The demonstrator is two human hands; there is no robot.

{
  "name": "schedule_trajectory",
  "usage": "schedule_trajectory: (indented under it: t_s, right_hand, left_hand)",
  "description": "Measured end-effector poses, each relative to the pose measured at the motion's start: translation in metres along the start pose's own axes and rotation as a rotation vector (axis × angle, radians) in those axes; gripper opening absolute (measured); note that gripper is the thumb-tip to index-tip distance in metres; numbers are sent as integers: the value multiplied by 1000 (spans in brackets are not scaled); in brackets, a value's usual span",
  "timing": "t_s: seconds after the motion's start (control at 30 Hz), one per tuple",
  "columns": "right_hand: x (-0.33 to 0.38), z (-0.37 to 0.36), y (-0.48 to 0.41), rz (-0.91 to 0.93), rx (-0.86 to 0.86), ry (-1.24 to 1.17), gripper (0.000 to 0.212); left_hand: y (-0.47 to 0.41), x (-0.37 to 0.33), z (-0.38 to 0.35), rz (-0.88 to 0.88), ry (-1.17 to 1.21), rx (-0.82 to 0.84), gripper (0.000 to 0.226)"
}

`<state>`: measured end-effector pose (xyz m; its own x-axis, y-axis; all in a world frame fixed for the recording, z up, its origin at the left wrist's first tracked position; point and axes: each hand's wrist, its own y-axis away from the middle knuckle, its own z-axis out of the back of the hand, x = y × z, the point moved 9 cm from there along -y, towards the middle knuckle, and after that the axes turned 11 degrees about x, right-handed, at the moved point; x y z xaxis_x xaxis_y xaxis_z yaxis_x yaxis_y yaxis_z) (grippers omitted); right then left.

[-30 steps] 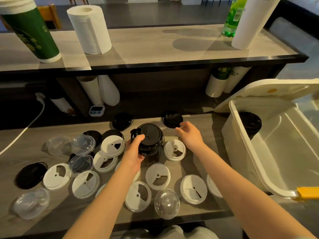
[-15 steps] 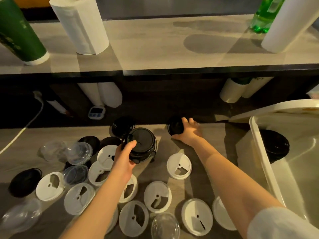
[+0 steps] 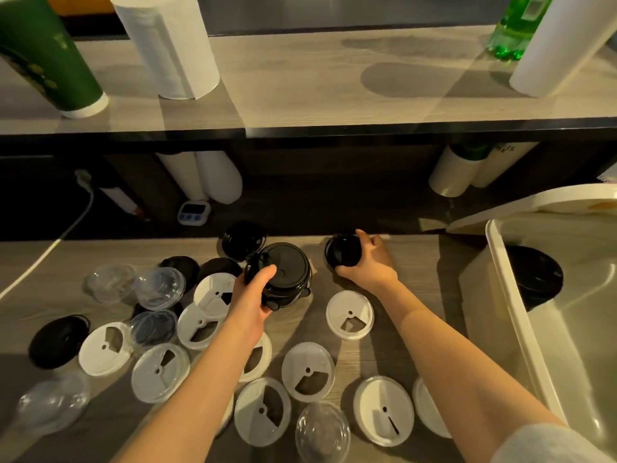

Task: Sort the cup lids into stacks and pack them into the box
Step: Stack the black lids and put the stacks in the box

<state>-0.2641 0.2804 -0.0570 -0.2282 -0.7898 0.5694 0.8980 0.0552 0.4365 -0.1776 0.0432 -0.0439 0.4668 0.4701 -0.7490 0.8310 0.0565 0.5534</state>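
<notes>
Warm, dim indoor light. Upper shelf point(image 3: 300, 78) is the brightest zone and carries broad soft shadows from the paper roll point(image 3: 168, 45) and bottle point(image 3: 516, 25), plus pale diagonal streaks of reflected light. Directly beneath the shelf the recess falls to near black, detail lost. Nearer than the shelf, the lower counter point(image 3: 417, 295) is muted; forearms and white lids point(image 3: 349, 315) cast long shadows slanting toward the camera. Box point(image 3: 507, 315), right of the shelf, shows soft sheen inside. Wide-angle bowing tilts objects at shelf ends outward. Focus mildly soft; clear lids point(image 3: 322, 432) at bottom edge blurred.
</notes>
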Motion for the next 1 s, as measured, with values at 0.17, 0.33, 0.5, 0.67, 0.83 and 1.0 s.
schedule_trajectory:
  t_s: [0.17, 0.33, 0.5, 0.67, 0.83, 1.0]
  right_hand:
    - [40, -4, 48, 240, -12, -432, 78]
    - [86, -19, 95, 401, 114, -480, 69]
    - [120, -26, 128, 482, 147, -244, 80]
    - [140, -29, 154, 549, 160, -95, 85]
    - [154, -27, 175, 599, 190, 60, 87]
    - [154, -23, 185, 616, 181, 151, 88]
  left_hand:
    - [12, 10, 3, 55, -15, -25, 51]
    - [32, 12, 3, 41, -22, 31, 48]
    - [55, 12, -3, 53, 53, 143, 32]
    - [70, 12, 3, 31, 85, 247, 47]
    - [83, 8, 6, -10, 56, 273, 51]
    - [89, 8, 1, -19, 3, 336, 51]
